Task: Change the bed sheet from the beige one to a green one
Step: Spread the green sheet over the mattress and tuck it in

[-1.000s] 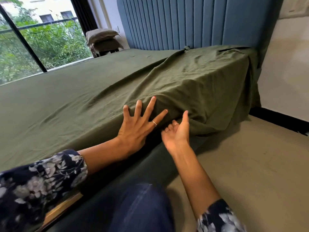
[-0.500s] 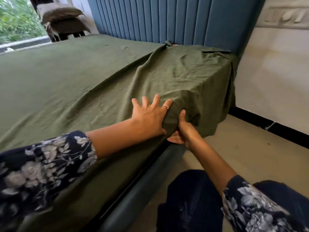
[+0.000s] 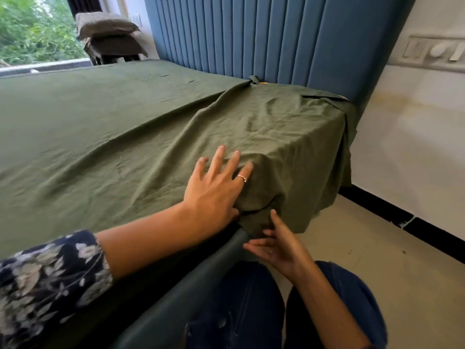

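Nearest you are your two knees (image 3: 241,311) in dark blue trousers, against the bed's dark rail (image 3: 191,280). Your right hand (image 3: 279,248) hangs just below the sheet's loose hem, palm up, fingers (image 3: 274,217) released and lightly spread, thumb touching the cloth, grasping nothing. Your left hand (image 3: 214,192) lies flat on the one green sheet (image 3: 100,127) at the mattress edge, four fingers straight, one ring (image 3: 242,177) on it. The sheet covers the whole bed, bunched and creased over the near corner by the blue headboard (image 3: 264,39). Farther off, two pillows (image 3: 108,34) sit stacked beside one window (image 3: 35,28). One switch panel (image 3: 435,52) is on the wall.
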